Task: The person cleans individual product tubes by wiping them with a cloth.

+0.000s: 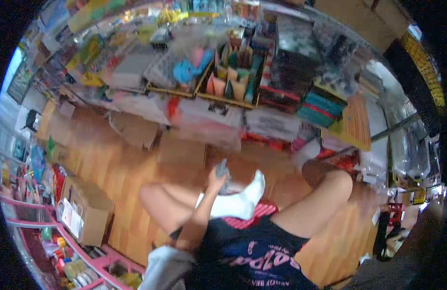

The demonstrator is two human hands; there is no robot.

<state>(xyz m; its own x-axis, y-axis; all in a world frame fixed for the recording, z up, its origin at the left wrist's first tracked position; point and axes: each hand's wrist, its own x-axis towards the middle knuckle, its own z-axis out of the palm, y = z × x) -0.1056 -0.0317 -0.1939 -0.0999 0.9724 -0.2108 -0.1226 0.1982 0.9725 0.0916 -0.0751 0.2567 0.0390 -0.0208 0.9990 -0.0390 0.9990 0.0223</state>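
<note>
My left hand [216, 181] reaches forward over my crossed legs, its fingers closed around a small grey item [222, 170]. Blur hides what kind of thing it is. Just beside that hand is my foot in a white sock [235, 204], lying across in front of my body. A patch of red striped cloth [252, 215] shows by the sock. My right hand does not appear in the picture.
Wooden flooring [122, 169] surrounds my legs. A cardboard box [90, 212] stands at left, beside a pink rack [30, 208] of small goods. Ahead, a long display holds boxes, a blue plush toy [187, 70] and a divided tray [228, 100].
</note>
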